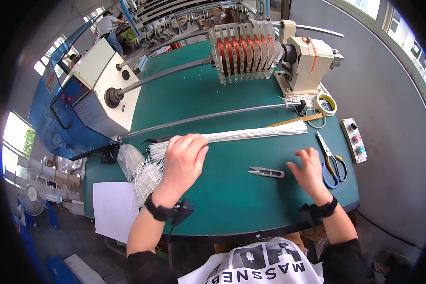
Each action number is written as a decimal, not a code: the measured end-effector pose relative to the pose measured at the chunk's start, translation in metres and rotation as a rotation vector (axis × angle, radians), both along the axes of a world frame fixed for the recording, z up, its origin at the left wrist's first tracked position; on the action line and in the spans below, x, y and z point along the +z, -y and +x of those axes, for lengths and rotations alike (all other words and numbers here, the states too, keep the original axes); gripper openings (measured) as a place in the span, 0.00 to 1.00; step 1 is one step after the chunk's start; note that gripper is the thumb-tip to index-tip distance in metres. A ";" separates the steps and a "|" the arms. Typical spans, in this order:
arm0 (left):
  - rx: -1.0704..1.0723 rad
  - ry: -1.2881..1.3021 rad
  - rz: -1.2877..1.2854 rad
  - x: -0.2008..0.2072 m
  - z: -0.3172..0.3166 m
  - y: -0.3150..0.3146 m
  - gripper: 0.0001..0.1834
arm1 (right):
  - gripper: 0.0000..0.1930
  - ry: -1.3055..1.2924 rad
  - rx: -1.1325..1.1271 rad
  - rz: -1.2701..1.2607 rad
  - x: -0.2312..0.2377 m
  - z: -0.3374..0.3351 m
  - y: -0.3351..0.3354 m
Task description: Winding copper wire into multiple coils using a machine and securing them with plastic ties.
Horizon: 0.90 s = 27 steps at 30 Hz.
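Green sheeting, smooth and matte, covers one worktable (222,203) in a grey-walled workshop, with a second person (108,29) bent over work at the back. Across the far side sits one winding machine (95,78); its shaft carries several bands of shiny copper wire (244,54) between clear, stiff plates.

One long bundle of thin white strips (260,132) lies across the middle of the table, its left end under or just beside the left hand (183,155). Those fingers are curled, and from where I stand I can't tell whether they grip any of it. The right hand (310,173) holds nothing, thumb and fingers apart, between one pair of small metal snips (265,171) and one pair of scissors (328,152) with two looped handles.

At left are one crinkled clear bag (128,158), a tangle of short white pieces (146,182) and one flat white sheet (111,208). One tape roll (333,107), ring-shaped, rests far right, near one boxy control panel (355,140) with two coloured buttons.
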<state>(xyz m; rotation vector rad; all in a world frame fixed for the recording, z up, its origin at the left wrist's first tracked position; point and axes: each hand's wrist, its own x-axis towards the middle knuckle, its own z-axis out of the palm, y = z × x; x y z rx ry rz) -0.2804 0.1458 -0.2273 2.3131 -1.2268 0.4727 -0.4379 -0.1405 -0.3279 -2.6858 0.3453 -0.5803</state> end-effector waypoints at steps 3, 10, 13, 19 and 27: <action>0.009 -0.088 -0.168 -0.002 0.040 0.047 0.09 | 0.20 -0.002 -0.231 -0.149 -0.004 -0.022 0.045; 0.134 0.354 -0.316 0.018 0.129 0.115 0.26 | 0.14 -0.022 -0.181 -0.024 0.014 0.000 0.081; 0.121 0.151 -0.337 0.015 0.145 0.118 0.22 | 0.09 -0.060 0.050 -0.015 0.023 0.061 0.077; 0.086 0.245 -0.453 0.006 0.140 0.129 0.15 | 0.06 -0.301 0.141 -0.219 -0.010 0.122 0.102; 0.081 0.415 -0.450 0.008 0.155 0.125 0.08 | 0.03 -0.016 0.284 -0.300 0.021 0.116 0.089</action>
